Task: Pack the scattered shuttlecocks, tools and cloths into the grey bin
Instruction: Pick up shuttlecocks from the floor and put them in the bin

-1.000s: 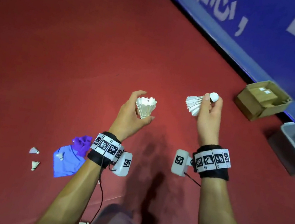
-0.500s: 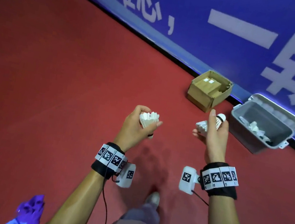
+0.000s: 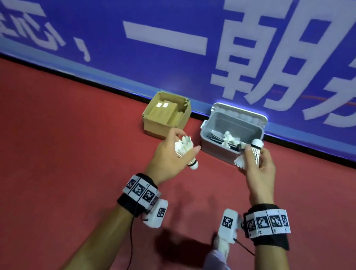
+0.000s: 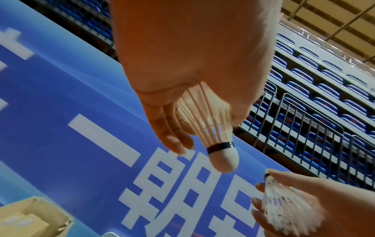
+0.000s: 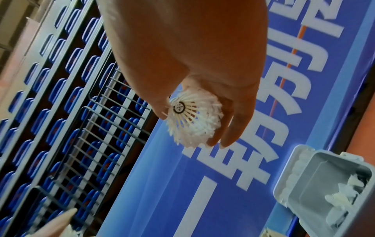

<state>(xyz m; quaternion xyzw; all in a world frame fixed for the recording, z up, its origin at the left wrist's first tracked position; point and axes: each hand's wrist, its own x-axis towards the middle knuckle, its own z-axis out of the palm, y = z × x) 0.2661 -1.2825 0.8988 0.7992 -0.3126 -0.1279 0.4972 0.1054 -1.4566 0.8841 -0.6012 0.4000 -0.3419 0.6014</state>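
Note:
The grey bin (image 3: 215, 151) stands open against the blue wall, with white shuttlecocks (image 3: 230, 139) and dark items inside. My left hand (image 3: 187, 141) grips a white shuttlecock (image 3: 192, 163) by its feathers, cork pointing down, just left of the bin's front. The left wrist view shows that shuttlecock (image 4: 215, 133) between thumb and fingers. My right hand (image 3: 255, 154) holds a second shuttlecock (image 3: 256, 144), cork up, at the bin's front right corner. In the right wrist view this shuttlecock (image 5: 192, 121) sits in the curled fingers, with the bin (image 5: 300, 179) lower right.
An open cardboard box (image 3: 150, 127) holding smaller cartons sits left of the bin. The blue banner wall (image 3: 168, 15) runs behind both. Red floor (image 3: 38, 158) spreads to the left and right. My leg and shoe (image 3: 222, 246) are below the hands.
The view has swung towards the wall, so bin and box are now straight ahead and closer. Both hands, still holding their shuttlecocks, have come up to the bin. The purple cloth has left view.

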